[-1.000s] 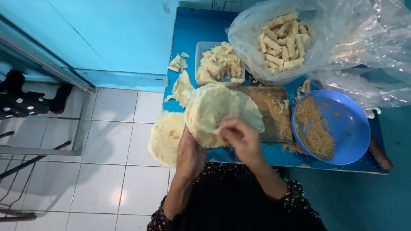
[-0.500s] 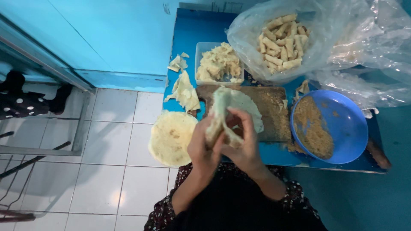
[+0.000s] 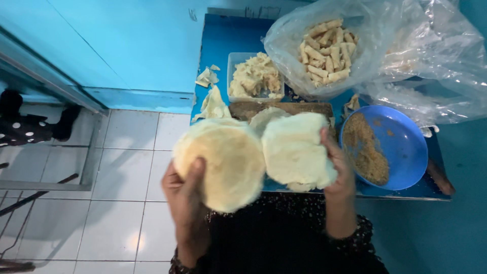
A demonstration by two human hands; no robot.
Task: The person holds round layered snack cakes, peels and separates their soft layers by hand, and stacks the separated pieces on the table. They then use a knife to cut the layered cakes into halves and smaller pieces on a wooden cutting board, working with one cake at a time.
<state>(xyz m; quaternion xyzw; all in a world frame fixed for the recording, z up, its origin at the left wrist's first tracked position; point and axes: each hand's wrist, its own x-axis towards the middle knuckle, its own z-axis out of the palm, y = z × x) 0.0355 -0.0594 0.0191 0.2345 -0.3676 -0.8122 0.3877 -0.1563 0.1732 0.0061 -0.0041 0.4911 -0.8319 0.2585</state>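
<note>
**A:** Your left hand holds one round, pale wrapper up off the table, thumb on its face and the other fingers hidden behind it. Your right hand grips a second wrapper by its right edge, fingers curled over the rim. The two sheets hang side by side, edges touching or just overlapping above the wooden board.

**B:** How should you handle them?

**A:** They look thin and floppy, so I'd say support each from behind with flat fingers instead of pinching one spot, and part them slowly sideways. Tugging fast could tear an edge. Keep them over the blue table, not past its front edge, where the left one now hangs over the tiled floor.

**B:** And the count?

**A:** Two wrappers in your hands. One blue bowl of brown crumbs to your right. One clear tub of pale filling beyond the board. One clear plastic bag holding many finished rolls, too heaped to count exactly. A few torn wrapper scraps lie on the left side of the table.
</note>
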